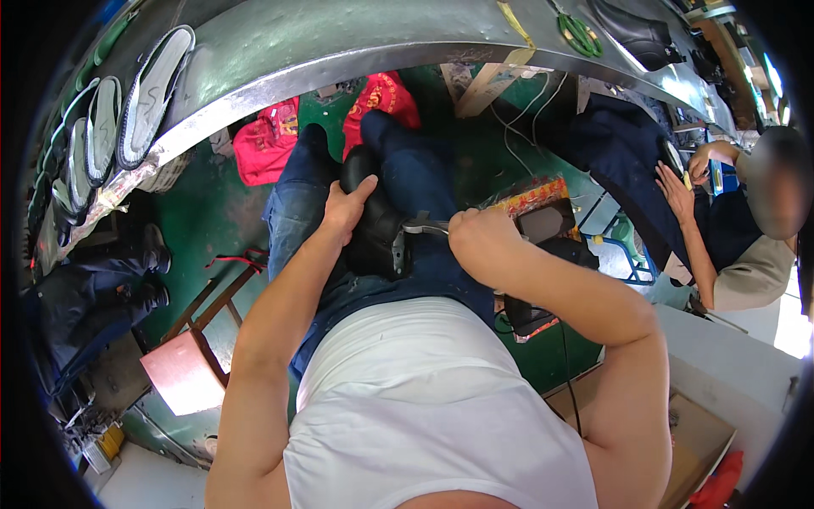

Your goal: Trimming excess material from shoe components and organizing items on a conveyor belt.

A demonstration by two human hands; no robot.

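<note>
A black leather shoe (378,222) rests on my lap between my thighs, its toe pointing away from me. My left hand (346,209) is closed around the left side of the shoe, thumb across its top. My right hand (485,246) grips the handles of metal pliers (424,226), mostly hidden in the fist. The head of the pliers is at the right edge of the shoe, near its heel end. A small metallic strip (398,252) shows on the shoe there. Whether the jaws bite the leather I cannot make out.
A metal-topped bench (339,34) curves across the far side, bearing several grey-lined shoes (153,97) at left and a green coil (580,36). A co-worker (746,246) sits at right. Red bags (264,148) lie under the bench; a wooden stool (185,373) stands at left.
</note>
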